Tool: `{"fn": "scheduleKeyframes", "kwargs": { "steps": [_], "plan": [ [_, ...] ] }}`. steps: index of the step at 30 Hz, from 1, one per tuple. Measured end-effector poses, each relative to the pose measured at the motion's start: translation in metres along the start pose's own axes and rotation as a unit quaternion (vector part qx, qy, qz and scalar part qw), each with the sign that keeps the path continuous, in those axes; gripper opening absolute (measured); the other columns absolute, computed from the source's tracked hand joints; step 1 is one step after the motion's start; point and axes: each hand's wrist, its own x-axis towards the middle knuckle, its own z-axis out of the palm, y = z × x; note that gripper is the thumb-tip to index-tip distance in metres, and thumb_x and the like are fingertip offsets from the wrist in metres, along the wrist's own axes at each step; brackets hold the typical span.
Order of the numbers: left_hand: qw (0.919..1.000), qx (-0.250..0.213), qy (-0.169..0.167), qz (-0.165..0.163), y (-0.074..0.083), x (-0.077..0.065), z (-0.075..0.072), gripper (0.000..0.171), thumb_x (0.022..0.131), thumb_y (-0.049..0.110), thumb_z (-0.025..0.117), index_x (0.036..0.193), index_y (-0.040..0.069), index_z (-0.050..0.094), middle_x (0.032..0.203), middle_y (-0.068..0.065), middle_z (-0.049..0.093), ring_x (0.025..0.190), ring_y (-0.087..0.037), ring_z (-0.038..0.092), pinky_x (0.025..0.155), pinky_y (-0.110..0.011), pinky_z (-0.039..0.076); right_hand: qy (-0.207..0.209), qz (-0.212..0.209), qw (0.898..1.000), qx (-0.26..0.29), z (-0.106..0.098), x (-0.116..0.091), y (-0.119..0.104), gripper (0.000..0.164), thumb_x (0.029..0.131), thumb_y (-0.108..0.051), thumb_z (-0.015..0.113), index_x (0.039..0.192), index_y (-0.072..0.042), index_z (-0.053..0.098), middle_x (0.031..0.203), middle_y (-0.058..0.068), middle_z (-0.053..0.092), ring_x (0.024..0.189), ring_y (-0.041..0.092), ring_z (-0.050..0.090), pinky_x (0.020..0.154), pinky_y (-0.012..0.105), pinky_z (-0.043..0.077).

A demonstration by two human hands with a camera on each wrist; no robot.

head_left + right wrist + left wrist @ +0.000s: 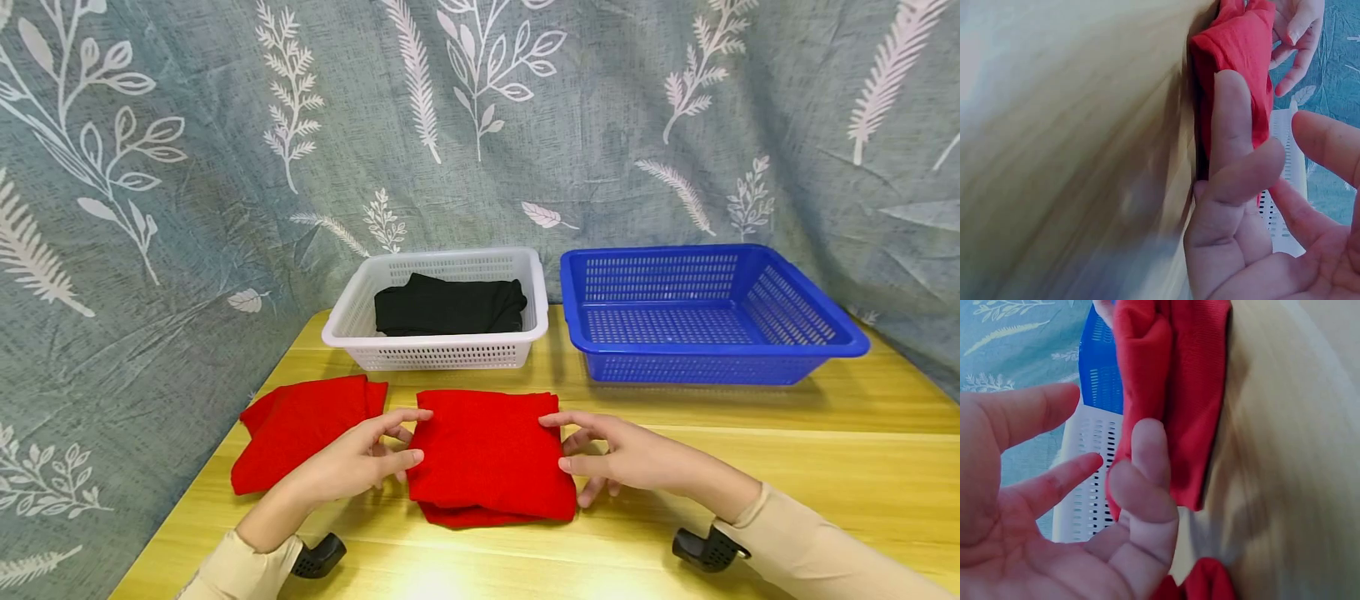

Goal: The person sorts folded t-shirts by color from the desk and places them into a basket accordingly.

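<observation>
A folded red cloth (491, 454) lies flat on the table in front of me, its lower layer showing past the near edge. At its left side is my left hand (367, 454), fingers spread and loosely bent, fingertips right at the fabric's edge. On the opposite side my right hand (626, 454) has its fingertips at the right edge, thumb and fingers apart. Both wrist views show the folded layers of this cloth (1194, 394) (1241, 56) beyond spread fingers, with nothing pinched between them.
Another red cloth (307, 429) lies at the left, partly behind my left forearm. A white basket (442, 354) at the back holds a folded black cloth (450, 307). Beside it stands a blue basket (690, 367) with its bare bottom showing. A patterned curtain (480, 125) hangs behind the wooden table (825, 475).
</observation>
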Motion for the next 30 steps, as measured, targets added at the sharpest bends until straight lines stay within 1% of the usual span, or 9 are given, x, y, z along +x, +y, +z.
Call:
{"fn": "scheduleKeyframes", "kwargs": {
  "steps": [2,5,9,11,16,20,25,30],
  "plan": [
    [0.9999,-0.009,-0.003,-0.005,-0.001,0.001,0.0,0.062,0.104,0.024,0.071,0.16,0.014,0.047,0.133,-0.022,0.057,0.083,-0.027,0.07,0.06,-0.03,0.054,0.002,0.005,1.0,0.004,0.0,0.001,0.0,0.066,0.106,-0.028,0.069,0.164,-0.016,0.041,0.139,0.027,0.059,0.082,0.033,0.08,0.061,0.03,0.054],
    [0.9997,-0.019,-0.003,-0.012,-0.003,0.001,0.0,0.062,0.105,0.023,0.071,0.161,0.015,0.047,0.129,-0.021,0.061,0.085,-0.027,0.07,0.06,-0.029,0.053,0.001,0.007,1.0,0.021,0.001,0.004,0.0,0.065,0.106,-0.027,0.07,0.164,-0.017,0.042,0.137,0.026,0.059,0.082,0.033,0.081,0.061,0.028,0.052],
    [0.9991,-0.036,-0.003,-0.024,-0.005,0.001,0.0,0.061,0.104,0.022,0.072,0.16,0.016,0.047,0.124,-0.02,0.062,0.087,-0.026,0.069,0.061,-0.027,0.051,-0.006,0.0,0.999,0.035,0.001,0.008,0.002,0.063,0.106,-0.025,0.069,0.163,-0.014,0.044,0.134,0.025,0.059,0.081,0.031,0.081,0.06,0.027,0.05],
    [0.9986,-0.044,-0.004,-0.028,-0.006,0.002,0.0,0.061,0.104,0.022,0.072,0.16,0.018,0.048,0.124,-0.019,0.061,0.087,-0.026,0.069,0.062,-0.027,0.051,-0.007,-0.003,0.999,0.038,0.002,0.01,0.003,0.062,0.107,-0.023,0.068,0.162,-0.013,0.044,0.131,0.024,0.06,0.081,0.03,0.081,0.059,0.026,0.049],
    [0.9972,-0.063,-0.009,-0.039,-0.009,0.003,0.001,0.06,0.103,0.023,0.073,0.159,0.022,0.05,0.123,-0.018,0.059,0.087,-0.025,0.069,0.064,-0.027,0.051,-0.011,0.009,0.998,0.055,0.005,0.012,0.002,0.062,0.106,-0.023,0.069,0.162,-0.017,0.044,0.117,0.021,0.062,0.078,0.028,0.08,0.058,0.024,0.048],
    [0.996,-0.077,-0.02,-0.042,-0.011,0.004,0.002,0.057,0.104,0.023,0.073,0.157,0.023,0.052,0.118,-0.017,0.059,0.086,-0.025,0.07,0.065,-0.026,0.051,-0.011,0.018,0.998,0.058,0.007,0.014,0.001,0.061,0.105,-0.025,0.07,0.162,-0.021,0.046,0.106,0.02,0.062,0.075,0.027,0.079,0.058,0.023,0.048],
    [0.9938,-0.097,-0.033,-0.042,-0.013,0.004,0.005,0.056,0.103,0.024,0.073,0.155,0.022,0.053,0.11,-0.014,0.062,0.084,-0.024,0.068,0.067,-0.026,0.052,-0.008,0.026,0.998,0.061,0.01,0.017,0.001,0.059,0.105,-0.029,0.071,0.16,-0.021,0.05,0.106,0.02,0.061,0.071,0.025,0.078,0.058,0.023,0.047],
    [0.9916,-0.114,-0.043,-0.043,-0.013,0.006,0.007,0.055,0.103,0.023,0.073,0.155,0.023,0.054,0.107,-0.012,0.059,0.078,-0.023,0.062,0.067,-0.026,0.051,-0.007,0.023,0.998,0.062,0.012,0.021,0.003,0.057,0.104,-0.028,0.073,0.157,-0.02,0.053,0.106,0.021,0.06,0.066,0.021,0.075,0.056,0.022,0.047]
  ]
}}
